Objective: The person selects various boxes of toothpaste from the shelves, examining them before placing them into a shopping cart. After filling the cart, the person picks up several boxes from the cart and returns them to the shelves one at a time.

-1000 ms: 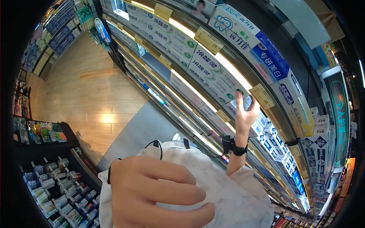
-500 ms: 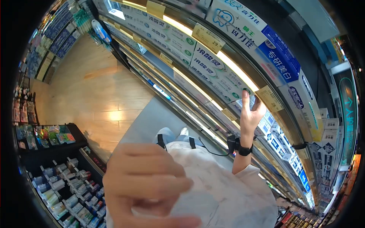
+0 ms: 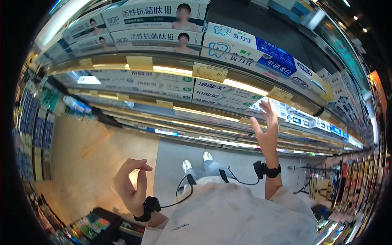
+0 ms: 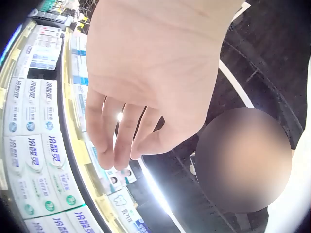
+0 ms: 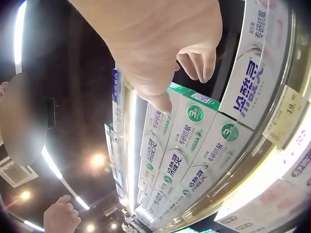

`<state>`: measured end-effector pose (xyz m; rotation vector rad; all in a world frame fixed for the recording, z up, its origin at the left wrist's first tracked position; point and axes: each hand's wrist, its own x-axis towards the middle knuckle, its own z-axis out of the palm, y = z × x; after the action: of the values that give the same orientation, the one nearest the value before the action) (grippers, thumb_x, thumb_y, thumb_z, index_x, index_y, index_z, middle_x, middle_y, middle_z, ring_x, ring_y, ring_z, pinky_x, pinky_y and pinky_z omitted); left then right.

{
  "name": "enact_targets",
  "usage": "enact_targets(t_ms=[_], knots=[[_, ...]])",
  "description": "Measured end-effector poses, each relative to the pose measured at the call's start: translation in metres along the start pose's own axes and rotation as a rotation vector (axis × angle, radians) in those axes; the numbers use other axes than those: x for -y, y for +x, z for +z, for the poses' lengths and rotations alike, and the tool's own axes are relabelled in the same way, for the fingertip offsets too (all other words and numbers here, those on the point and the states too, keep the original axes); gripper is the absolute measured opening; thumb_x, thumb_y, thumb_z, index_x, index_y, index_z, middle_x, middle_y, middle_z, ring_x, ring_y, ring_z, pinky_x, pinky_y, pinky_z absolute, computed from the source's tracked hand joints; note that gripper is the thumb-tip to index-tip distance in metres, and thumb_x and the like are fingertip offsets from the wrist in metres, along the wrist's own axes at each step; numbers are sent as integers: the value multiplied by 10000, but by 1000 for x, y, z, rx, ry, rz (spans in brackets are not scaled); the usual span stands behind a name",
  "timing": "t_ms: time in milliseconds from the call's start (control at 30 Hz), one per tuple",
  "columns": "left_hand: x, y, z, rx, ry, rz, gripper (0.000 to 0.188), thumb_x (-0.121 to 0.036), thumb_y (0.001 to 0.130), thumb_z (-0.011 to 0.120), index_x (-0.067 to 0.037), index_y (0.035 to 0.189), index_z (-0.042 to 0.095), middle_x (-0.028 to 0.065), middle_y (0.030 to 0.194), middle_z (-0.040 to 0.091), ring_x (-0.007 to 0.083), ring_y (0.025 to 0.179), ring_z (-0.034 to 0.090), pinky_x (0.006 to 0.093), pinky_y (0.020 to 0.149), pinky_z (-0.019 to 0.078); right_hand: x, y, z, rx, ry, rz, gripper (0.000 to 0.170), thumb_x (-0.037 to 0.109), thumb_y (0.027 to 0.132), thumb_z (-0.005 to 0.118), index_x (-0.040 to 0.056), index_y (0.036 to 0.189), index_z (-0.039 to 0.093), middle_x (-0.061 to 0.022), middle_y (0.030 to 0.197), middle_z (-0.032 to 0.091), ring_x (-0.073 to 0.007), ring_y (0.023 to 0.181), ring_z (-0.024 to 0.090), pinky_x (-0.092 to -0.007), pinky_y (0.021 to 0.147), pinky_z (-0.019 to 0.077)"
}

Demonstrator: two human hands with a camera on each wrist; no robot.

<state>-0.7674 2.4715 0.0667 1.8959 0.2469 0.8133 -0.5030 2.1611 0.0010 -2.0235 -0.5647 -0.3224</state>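
Observation:
Stacked toothpaste boxes (image 3: 216,96) with green circles line a lit shelf in front of me. At the right end of that stack my right hand (image 3: 267,126) reaches up, thumb and fingers spread apart, with nothing held. In the right wrist view its thumb lies right over the top of the green-and-white toothpaste boxes (image 5: 194,116), and the other fingers bend over the dark gap behind them. My left hand (image 3: 132,183) is raised at the lower left, away from the shelf, its fingers loosely bent and empty. The left wrist view shows its palm (image 4: 150,53).
Above, another shelf carries more toothpaste boxes (image 3: 151,41). Yellow price tags (image 3: 209,72) hang along the shelf edges. Lower shelves run beneath. Behind on the left stands a dark display stand (image 3: 102,222), and a rack (image 3: 355,188) of goods is at right.
The head view has swung, bringing the upper shelf into sight. My left hand has moved from close before the camera to the lower left. The right hand stays by the boxes, fingers more spread.

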Motion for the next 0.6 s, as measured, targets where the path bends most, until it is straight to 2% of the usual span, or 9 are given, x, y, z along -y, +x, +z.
enact_targets(t_ms=[100,133,233,267,367,400,500,600], knots=[[25,19,5,160,-27,-67,261,90,867,610,34,1101,709,141,823,714,206,756,674,307,726,506,9,-33,-4,32,-25,0,771,55,929,770,-6,1583,366,-233,1495,549,-318,1377,561,-441,1141,478],[34,25,10,227,-23,-94,256,86,874,628,24,1106,717,123,842,720,209,773,688,315,747,521,16,-41,-9,64,-81,14,795,54,938,762,29,1608,334,-224,1515,536,-315,1391,551,-436,1135,479],[51,40,38,375,-41,-47,264,89,879,633,12,1115,721,108,869,728,227,791,702,331,777,536,11,-80,-29,34,-83,67,781,40,941,755,58,1610,352,-201,1515,547,-318,1387,556,-428,1109,492],[53,43,46,452,-48,-8,301,118,880,622,1,1139,722,114,968,737,247,871,709,340,793,545,17,-92,-38,-5,-65,93,741,18,944,742,73,1594,391,-183,1514,556,-308,1372,568,-420,1084,502],[40,58,85,427,-76,206,344,125,878,616,-4,1183,710,140,1148,719,244,996,696,331,817,547,21,-130,-78,-105,-131,186,661,16,952,728,50,1552,453,-182,1500,568,-276,1311,609,-397,1027,532],[45,59,99,432,-85,211,455,74,926,632,-15,1373,625,152,1337,651,259,1090,667,334,870,550,19,-146,-90,-169,-148,236,624,22,968,707,33,1541,461,-169,1468,586,-266,1279,624,-382,1008,542],[39,51,158,201,-218,119,552,-37,1018,630,-31,1544,462,146,1447,606,254,1225,616,312,902,574,16,-196,-129,-312,-147,314,583,18,983,681,22,1527,472,-156,1439,599,-259,1256,630,-376,998,542],[46,49,198,122,-128,122,707,-124,1039,650,-37,1638,285,210,1464,556,294,1142,651,317,892,565,6,-253,-170,-432,-175,387,569,-2,996,635,31,1538,467,-149,1430,602,-249,1241,635,-364,987,535]])
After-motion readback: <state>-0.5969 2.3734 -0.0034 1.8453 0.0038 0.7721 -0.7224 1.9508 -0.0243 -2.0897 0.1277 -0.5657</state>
